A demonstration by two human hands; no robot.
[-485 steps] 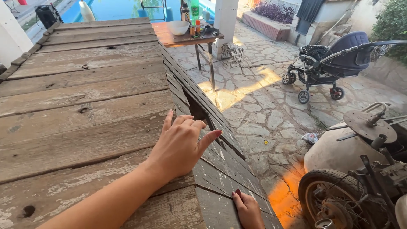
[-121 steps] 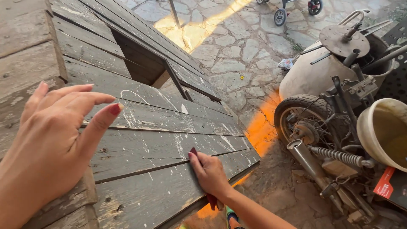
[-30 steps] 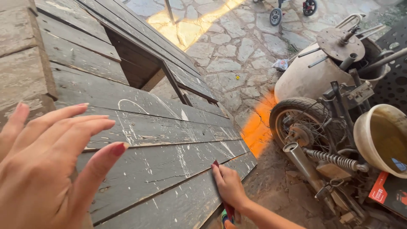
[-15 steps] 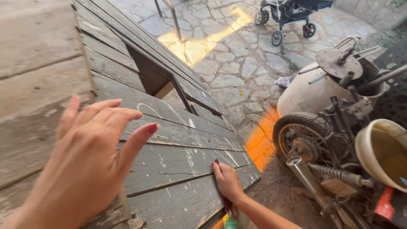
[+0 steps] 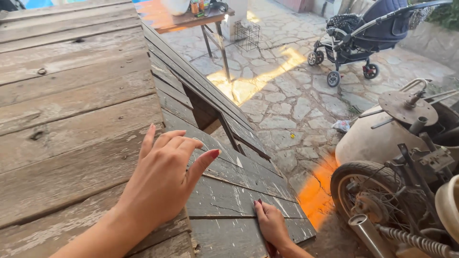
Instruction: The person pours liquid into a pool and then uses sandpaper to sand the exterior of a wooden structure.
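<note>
Now both my hands are at the slanted plank panel (image 5: 229,191).
My left hand (image 5: 165,174) hovers released, fingers spread; my right hand (image 5: 271,224) lies flat on its near plank, grasping nothing.

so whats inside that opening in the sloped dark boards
The rectangular opening in the sloped dark boards shows only shadow and a strip of lighter wood at its lower edge. Whatever lies deeper is hidden by the boards around it.
</note>
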